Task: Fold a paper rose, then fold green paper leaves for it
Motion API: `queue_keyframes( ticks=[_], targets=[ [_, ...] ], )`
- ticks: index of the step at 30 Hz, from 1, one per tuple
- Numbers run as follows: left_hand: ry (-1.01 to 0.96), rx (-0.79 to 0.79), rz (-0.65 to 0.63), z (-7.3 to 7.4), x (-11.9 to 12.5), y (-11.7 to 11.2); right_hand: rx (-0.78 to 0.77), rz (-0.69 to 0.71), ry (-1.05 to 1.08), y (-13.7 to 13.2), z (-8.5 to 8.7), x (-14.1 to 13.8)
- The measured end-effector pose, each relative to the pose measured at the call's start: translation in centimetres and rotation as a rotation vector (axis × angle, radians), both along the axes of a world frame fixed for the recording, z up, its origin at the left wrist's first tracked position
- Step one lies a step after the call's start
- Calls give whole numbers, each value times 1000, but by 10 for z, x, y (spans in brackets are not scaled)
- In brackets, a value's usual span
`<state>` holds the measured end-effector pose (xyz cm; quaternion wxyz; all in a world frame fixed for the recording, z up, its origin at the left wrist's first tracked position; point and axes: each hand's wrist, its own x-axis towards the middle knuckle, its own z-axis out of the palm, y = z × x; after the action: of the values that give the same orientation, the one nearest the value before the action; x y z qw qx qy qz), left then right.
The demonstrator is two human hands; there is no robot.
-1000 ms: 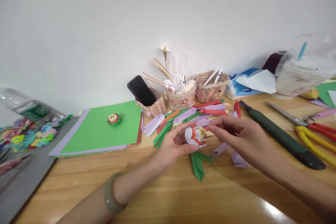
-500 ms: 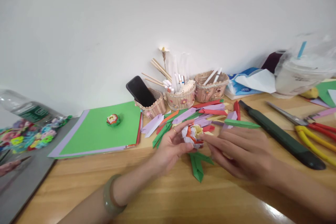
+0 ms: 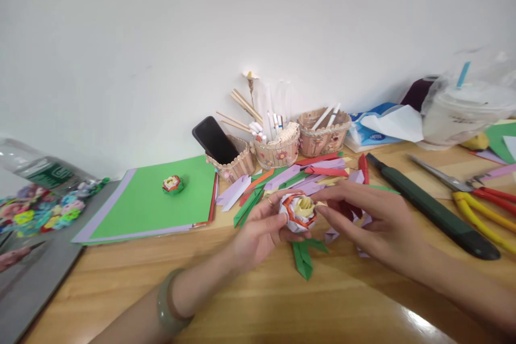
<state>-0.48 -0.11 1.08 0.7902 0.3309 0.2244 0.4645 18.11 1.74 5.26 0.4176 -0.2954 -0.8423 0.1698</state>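
A folded-paper flower (image 3: 299, 212) with a yellow centre and white, orange and lilac layers is held above the table. My left hand (image 3: 261, 231) grips its left side, thumb in front and fingers behind. At its right edge, the thumb and index finger of my right hand (image 3: 371, 220) close on the petals, with the other fingers curled behind. Green folded paper pieces (image 3: 303, 259) lie on the table just below the flower. Behind my hands spreads a pile of folded paper strips (image 3: 282, 178) in several colours, partly hidden by my right hand.
A smaller paper flower (image 3: 172, 184) sits on green paper sheets (image 3: 141, 209) at left. Small wooden baskets (image 3: 278, 153) stand along the wall, one holding a phone (image 3: 215, 140). To the right are a dark green cutter (image 3: 435, 209), scissors (image 3: 471, 188) and a plastic cup (image 3: 455, 118).
The flower has turned so its yellow centre faces me more. My right hand has rotated, from knuckles up with extended fingers to thumb and index finger at the flower's right edge.
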Motion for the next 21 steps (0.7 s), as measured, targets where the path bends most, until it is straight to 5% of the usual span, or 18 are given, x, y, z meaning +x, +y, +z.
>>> queue_keyframes(
  ticks=[10,16,21],
  targets=[
    [19,3,-31,-5,1,-2,55,71,-17,-2,-3,-2],
    [-8,-21,-14,-2,2,-2,-63,-83,53,-3,0,0],
    [-3,-26,-2,-1,1,-2,-135,-52,2,-2,1,0]
  ],
)
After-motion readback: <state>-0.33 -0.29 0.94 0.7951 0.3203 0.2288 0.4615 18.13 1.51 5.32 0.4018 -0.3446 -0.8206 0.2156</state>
